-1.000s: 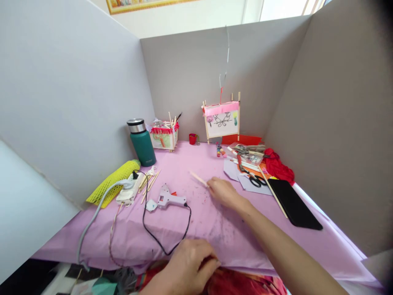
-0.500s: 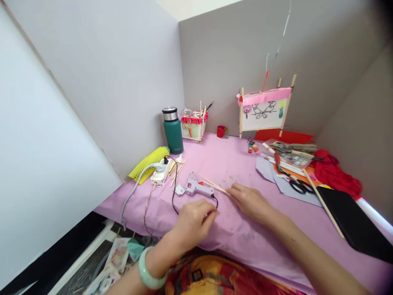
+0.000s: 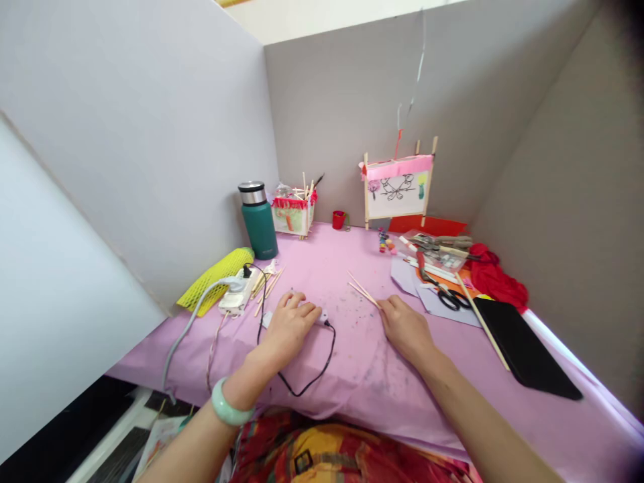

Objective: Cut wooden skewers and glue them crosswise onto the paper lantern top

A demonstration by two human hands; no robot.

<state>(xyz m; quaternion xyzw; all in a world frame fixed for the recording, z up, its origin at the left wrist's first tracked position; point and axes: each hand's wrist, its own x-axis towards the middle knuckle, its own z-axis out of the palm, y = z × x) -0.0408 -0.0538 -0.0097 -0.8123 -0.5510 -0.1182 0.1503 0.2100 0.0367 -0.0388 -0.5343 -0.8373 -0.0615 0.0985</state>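
Observation:
My left hand (image 3: 290, 323), with a pale green bangle on the wrist, lies on top of the white glue gun (image 3: 320, 314) on the pink table cover (image 3: 362, 376), its fingers curled around the gun's body. A black cord (image 3: 312, 376) runs from the gun toward the table's front edge. My right hand (image 3: 405, 326) rests on the cover to the right and pinches the ends of thin wooden sticks (image 3: 362, 290), which point up and left.
A power strip (image 3: 235, 298), yellow foam netting (image 3: 214, 280) and loose sticks lie at the left. At the back stand a green flask (image 3: 258, 221), a small stick box, a red cup (image 3: 339, 219) and a paper-and-stick panel (image 3: 397, 188). Scissors (image 3: 449, 295), papers, red cloth and a black tablet (image 3: 523, 346) sit right.
My left hand rose from the table's front edge and landed on the glue gun. My right hand holds two sticks now, where one showed before. The view swung left, then partly back.

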